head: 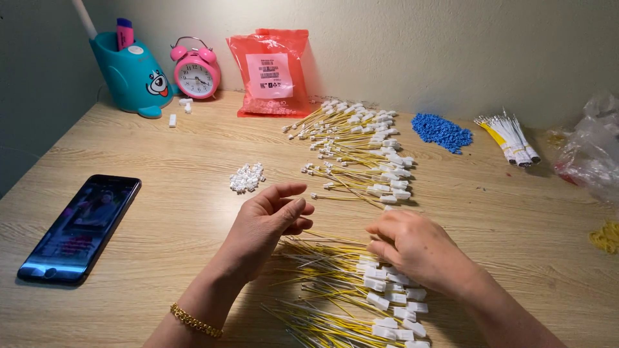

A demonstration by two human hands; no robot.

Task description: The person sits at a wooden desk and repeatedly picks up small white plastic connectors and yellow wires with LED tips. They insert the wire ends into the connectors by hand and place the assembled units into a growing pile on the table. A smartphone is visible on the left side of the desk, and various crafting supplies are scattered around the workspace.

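Left hand (pixel 267 222): wearing a gold chain bracelet (pixel 195 321) at the wrist. Right hand (pixel 416 248): showing no rings, forearm going unsleeved.

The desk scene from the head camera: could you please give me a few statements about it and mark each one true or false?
1. The right hand rests on the near pile of yellow wires with white connectors. True.
2. The left hand lies flat on the smartphone. False: it is raised above the wooden desk, apart from the phone, which lies further to the left.
3. A pink alarm clock stands beside a teal pen holder near the wall. True.
4. The heap of small blue parts sits directly in front of the clock. False: it lies far to the right, past the far pile of wires.
5. A gold bracelet is on the left wrist. True.
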